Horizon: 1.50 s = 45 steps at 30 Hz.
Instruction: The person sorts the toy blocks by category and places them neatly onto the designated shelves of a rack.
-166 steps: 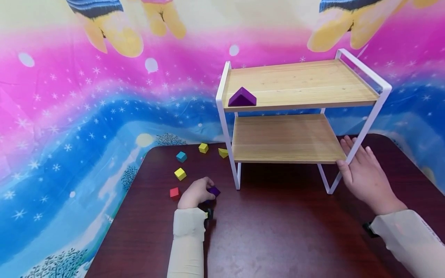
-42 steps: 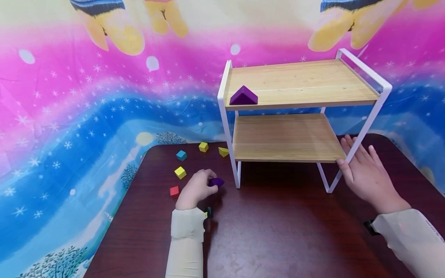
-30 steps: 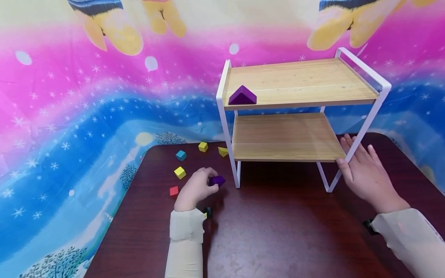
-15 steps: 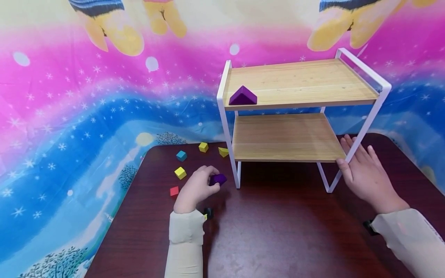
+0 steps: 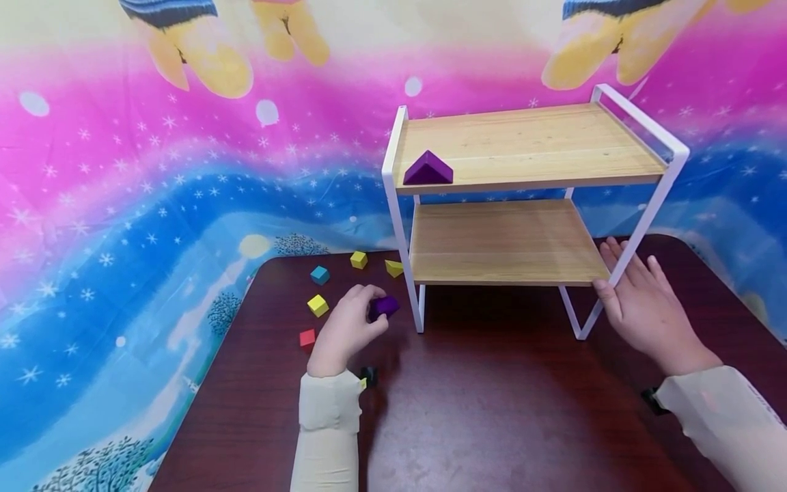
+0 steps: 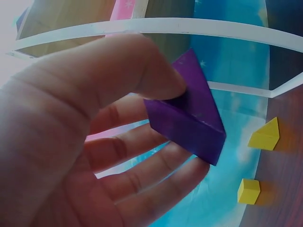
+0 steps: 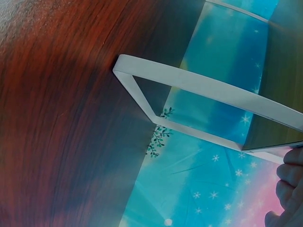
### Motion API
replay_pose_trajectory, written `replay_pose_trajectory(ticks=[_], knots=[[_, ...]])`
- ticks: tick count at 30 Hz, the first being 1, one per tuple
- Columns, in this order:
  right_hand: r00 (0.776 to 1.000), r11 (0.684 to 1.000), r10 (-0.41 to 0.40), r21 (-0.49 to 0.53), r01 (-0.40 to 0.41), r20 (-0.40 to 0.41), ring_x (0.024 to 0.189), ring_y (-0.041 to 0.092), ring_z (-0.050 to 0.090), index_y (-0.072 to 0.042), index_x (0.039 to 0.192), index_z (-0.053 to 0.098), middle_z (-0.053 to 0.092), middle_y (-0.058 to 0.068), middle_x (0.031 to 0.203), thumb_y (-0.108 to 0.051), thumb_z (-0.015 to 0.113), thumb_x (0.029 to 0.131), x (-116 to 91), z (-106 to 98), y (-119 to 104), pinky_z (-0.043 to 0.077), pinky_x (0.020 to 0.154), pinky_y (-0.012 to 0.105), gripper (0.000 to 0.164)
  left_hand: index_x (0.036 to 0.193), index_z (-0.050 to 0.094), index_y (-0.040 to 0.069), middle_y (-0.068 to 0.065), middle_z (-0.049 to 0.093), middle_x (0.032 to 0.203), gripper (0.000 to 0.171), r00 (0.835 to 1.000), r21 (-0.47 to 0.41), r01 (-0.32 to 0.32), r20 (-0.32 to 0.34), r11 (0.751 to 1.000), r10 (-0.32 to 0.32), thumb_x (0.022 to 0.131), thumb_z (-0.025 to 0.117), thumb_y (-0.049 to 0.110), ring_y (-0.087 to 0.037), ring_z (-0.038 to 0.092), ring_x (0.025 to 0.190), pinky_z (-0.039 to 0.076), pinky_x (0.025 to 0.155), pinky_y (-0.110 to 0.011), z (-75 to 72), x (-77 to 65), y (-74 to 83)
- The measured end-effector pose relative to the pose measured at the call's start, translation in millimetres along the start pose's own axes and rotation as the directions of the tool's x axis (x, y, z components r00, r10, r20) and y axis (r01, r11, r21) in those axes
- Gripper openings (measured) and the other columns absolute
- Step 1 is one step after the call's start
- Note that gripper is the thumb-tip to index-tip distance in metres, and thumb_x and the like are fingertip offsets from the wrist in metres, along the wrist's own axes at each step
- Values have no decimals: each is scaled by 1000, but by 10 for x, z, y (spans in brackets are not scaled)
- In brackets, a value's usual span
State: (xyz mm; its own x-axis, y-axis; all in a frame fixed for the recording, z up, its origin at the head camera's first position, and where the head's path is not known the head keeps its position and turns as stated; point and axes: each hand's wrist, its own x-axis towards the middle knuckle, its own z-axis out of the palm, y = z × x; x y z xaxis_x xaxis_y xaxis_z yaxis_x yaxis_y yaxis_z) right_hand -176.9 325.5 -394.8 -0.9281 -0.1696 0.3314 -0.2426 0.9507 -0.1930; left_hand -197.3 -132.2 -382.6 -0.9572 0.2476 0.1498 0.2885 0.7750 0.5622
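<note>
Between thumb and fingertips my left hand pinches a purple triangular block, held above the table just left of the shelf's front leg. The left wrist view shows this purple block tilted, the thumb on one flat face. A second purple triangular block stands on the top board's front left corner. My right hand lies against the right side of the two-tier shelf, thumb at the lower board's corner and fingers straight behind the white leg. Only its fingertips show in the right wrist view.
Left of the shelf on the dark red table lie a red cube, a yellow cube, a blue cube, another yellow cube and a yellow triangular block. A printed cloth backdrop hangs behind.
My left hand has lifted the purple triangular block off the table and carried it slightly forward and up. The right hand and the shelf stay in place.
</note>
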Motion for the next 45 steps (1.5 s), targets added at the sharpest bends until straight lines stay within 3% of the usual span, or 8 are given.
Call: replay_pose_trajectory(ticks=[8,17,33,38,45], knots=[[1000,1000,6,-3,-6,5,155,36,1,-1,161,10,12,25,166,-40,29,111,9,4,-6,-14,122,49,66,122,65,8,-7,62,110,37,998,-11,-40,-55,999,40,87,74,16,-21,59,89,57,80,-36,2,13,-11],[1000,1000,10,-2,-10,3,155,37,2,-1,161,11,13,25,165,-41,27,111,-1,-3,-8,-14,122,51,66,122,65,8,-9,62,113,36,991,-32,-76,-115,997,71,87,75,12,-30,63,93,58,80,-38,-9,5,-3],[1000,1000,-8,-17,7,-9,154,38,4,0,160,11,13,26,165,-39,30,111,-6,8,16,-13,122,50,66,123,66,7,-9,62,114,36,984,-19,-108,-143,994,104,88,74,12,-26,61,96,58,82,-38,-82,-49,75],[1000,1000,-13,-14,12,-15,154,38,6,1,160,12,14,26,165,-39,30,111,-9,21,28,-12,122,50,66,123,66,7,-8,63,115,37,977,-20,-135,-171,991,129,87,75,12,-24,62,97,59,84,-38,-79,-68,95],[1000,1000,-16,-9,16,-17,154,38,6,0,160,13,14,25,165,-40,30,111,-9,11,28,-12,123,49,66,123,66,6,-9,63,118,39,949,-17,-224,-233,974,214,86,76,12,-22,63,103,58,90,-38,-96,-95,157]])
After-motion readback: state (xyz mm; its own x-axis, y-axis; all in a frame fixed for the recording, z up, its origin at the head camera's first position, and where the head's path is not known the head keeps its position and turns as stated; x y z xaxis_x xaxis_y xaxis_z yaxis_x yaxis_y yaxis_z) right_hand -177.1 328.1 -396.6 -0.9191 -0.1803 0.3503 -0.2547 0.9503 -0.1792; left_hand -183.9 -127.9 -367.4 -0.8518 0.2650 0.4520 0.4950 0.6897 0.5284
